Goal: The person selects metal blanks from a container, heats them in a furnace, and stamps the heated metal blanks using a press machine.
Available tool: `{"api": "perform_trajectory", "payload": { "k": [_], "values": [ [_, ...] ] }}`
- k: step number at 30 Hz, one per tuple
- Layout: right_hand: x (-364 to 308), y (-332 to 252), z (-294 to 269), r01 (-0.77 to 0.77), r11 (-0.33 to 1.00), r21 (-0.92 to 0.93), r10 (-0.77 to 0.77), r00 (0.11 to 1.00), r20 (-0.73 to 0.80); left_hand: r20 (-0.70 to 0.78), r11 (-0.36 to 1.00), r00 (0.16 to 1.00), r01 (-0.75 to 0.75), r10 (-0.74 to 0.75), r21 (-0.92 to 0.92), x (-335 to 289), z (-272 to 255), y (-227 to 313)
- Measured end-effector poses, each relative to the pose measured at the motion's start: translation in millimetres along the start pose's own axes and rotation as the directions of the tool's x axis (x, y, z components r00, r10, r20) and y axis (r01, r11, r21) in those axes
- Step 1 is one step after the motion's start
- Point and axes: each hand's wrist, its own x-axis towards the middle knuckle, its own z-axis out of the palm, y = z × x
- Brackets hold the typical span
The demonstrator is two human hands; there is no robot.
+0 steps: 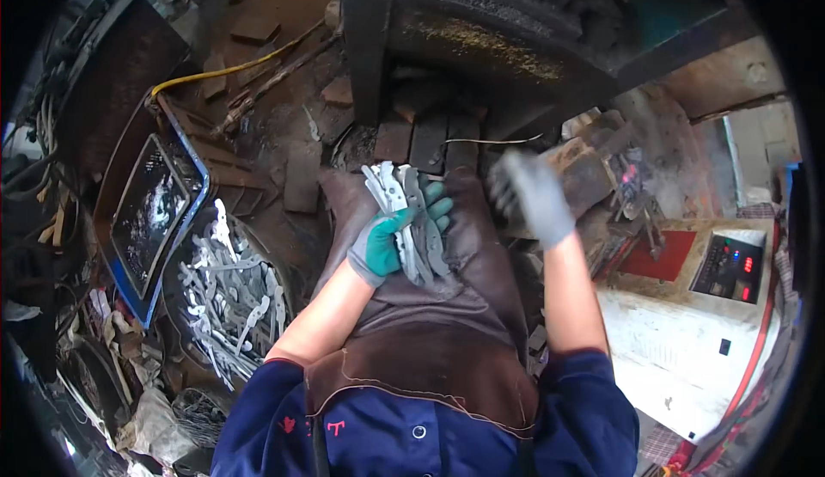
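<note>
My left hand [384, 243], in a green and grey work glove, is closed around a bundle of flat grey metal blanks [417, 249]. The blanks are long and curved, and a few have small holes. They stand roughly on end above my lap, over a brown leather apron [473, 253]. To the right, apart from the bundle, my right hand [533, 198] is raised in a grey-looking glove. Motion smears its fingers, so their closure is unclear and I see nothing certain in them.
A heap of similar metal blanks [232, 288] lies at my left, beside a blue-edged metal frame [163, 210]. At right stands a white machine [670, 348] with a lit control panel [732, 266]. Small pieces glow pink [632, 172] near it. A dark steel structure [481, 43] rises ahead.
</note>
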Motion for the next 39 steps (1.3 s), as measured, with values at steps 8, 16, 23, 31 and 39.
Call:
{"api": "perform_trajectory", "payload": {
  "k": [8,16,23,31,39],
  "values": [
    [-30,25,52,0.153,0.794,-0.588,-0.195,0.981,-0.009,0.015,0.999,0.999,-0.036,0.036,0.020,0,-7,-6],
    [-54,38,82,0.308,0.557,-0.771,-0.206,0.951,0.231,-0.071,0.982,0.996,-0.046,0.060,0.184,3,-13,-8],
    [-50,80,54,0.299,0.886,-0.354,-0.327,0.945,-0.020,-0.147,0.956,0.978,-0.102,0.147,0.277,6,-4,-18],
    [-82,102,-45,0.288,0.577,0.764,0.038,0.925,-0.377,-0.142,0.983,0.988,-0.036,0.062,0.179,1,-2,-11],
    [-47,157,-102,0.481,0.688,0.543,0.096,0.681,-0.726,-0.133,0.975,0.989,-0.039,0.069,0.218,4,5,-17]
  ]
}}
